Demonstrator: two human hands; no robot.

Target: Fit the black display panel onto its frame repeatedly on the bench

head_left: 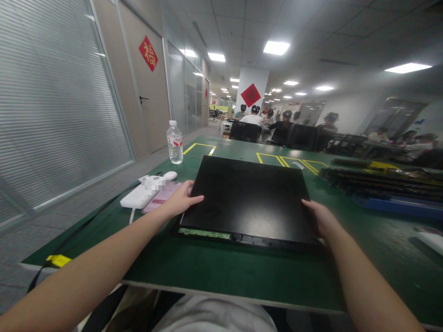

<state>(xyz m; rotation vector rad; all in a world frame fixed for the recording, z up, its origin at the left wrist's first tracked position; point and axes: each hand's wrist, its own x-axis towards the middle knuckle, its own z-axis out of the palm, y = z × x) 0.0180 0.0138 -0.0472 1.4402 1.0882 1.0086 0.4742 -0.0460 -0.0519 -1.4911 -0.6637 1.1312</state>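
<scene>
A black LCD screen panel [249, 198] is in front of me over the green table, its long sides running left to right. Along its near edge a strip of green circuit board [204, 234] shows on the left part. My left hand [183, 199] grips the panel's left edge, thumb on the front face and fingers partly hidden behind. At the opposite edge my right hand [319, 216] holds on the same way, its thumb on the face and most fingers out of sight. Whether the panel touches the table is hard to tell.
Left of the panel lie a white power bank [138, 196], a pink phone [162, 198] and a white mouse [170, 175]. Behind them stands a water bottle [175, 145]. Several dark panels [380, 182] are stacked at right with a blue tray [401, 207]. People sit farther back.
</scene>
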